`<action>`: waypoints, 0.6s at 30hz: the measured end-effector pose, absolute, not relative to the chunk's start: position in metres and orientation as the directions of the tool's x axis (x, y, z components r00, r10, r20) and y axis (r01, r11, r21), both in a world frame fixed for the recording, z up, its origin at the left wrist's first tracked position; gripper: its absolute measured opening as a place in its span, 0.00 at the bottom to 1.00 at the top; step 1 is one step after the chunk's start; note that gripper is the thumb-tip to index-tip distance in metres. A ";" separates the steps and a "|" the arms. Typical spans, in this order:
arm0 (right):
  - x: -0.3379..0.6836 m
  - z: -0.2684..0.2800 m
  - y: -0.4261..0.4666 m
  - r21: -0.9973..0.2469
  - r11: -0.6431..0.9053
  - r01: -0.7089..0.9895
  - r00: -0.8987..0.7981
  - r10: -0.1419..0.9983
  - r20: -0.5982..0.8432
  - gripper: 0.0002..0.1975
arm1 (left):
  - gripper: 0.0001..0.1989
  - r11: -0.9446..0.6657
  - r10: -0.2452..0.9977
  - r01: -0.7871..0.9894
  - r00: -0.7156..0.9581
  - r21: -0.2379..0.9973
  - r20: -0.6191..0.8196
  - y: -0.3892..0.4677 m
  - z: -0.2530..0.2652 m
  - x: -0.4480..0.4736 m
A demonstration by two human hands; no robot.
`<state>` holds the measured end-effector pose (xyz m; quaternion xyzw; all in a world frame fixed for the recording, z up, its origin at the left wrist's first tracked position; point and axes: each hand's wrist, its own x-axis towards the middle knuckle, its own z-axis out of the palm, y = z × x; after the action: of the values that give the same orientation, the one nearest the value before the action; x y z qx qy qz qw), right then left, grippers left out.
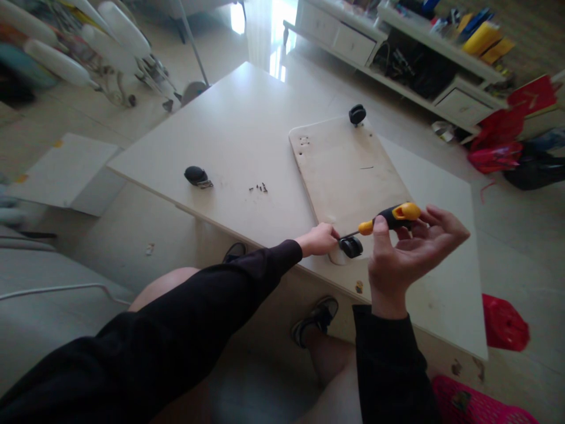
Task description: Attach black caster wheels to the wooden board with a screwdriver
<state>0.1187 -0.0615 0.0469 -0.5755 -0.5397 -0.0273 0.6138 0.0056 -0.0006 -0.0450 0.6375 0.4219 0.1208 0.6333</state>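
Observation:
A yellow-and-black screwdriver (391, 218) is held in my right hand (404, 259), thumb and fingers around its handle. Its shaft slants down left to the black caster wheel (351, 247) at the near corner of a pale wooden board (348, 171). My left hand (322, 238) is closed at the board's edge beside that caster, fingertips by the screwdriver's tip. What those fingertips pinch is too small to tell. Another caster (357, 114) stands on the board's far corner. A loose caster (197, 176) and several small screws (260, 188) lie to the left.
Under the board is a white table (229, 129). A white box (66, 174) sits on the floor at left, near a folded metal frame with white pads (119, 41). A white cabinet (344, 38) runs along the back. Red bags (498, 141) lie at right, a pink basket (477, 403) below.

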 end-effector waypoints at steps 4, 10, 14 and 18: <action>0.119 0.046 -0.062 -0.675 0.346 0.651 0.392 0.608 0.690 0.25 | 0.12 0.163 0.694 0.410 0.599 0.898 -0.399 -0.001 -0.041 0.006; 0.122 0.042 -0.059 -0.647 0.325 0.690 0.367 0.613 0.700 0.32 | 0.13 0.166 0.696 0.406 0.597 0.899 -0.398 -0.002 -0.035 0.003; 0.118 0.042 -0.061 -0.654 0.378 0.655 0.370 0.594 0.714 0.26 | 0.12 0.170 0.688 0.396 0.608 0.903 -0.396 -0.002 -0.034 0.003; 0.115 0.043 -0.064 -0.681 0.391 0.619 0.353 0.636 0.686 0.26 | 0.14 0.175 0.690 0.413 0.597 0.894 -0.411 -0.002 -0.033 0.004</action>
<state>0.1155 -0.0637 0.0430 -0.5519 -0.5688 0.0069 0.6098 0.0043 -0.0016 -0.0330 0.6328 0.4356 0.1097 0.6308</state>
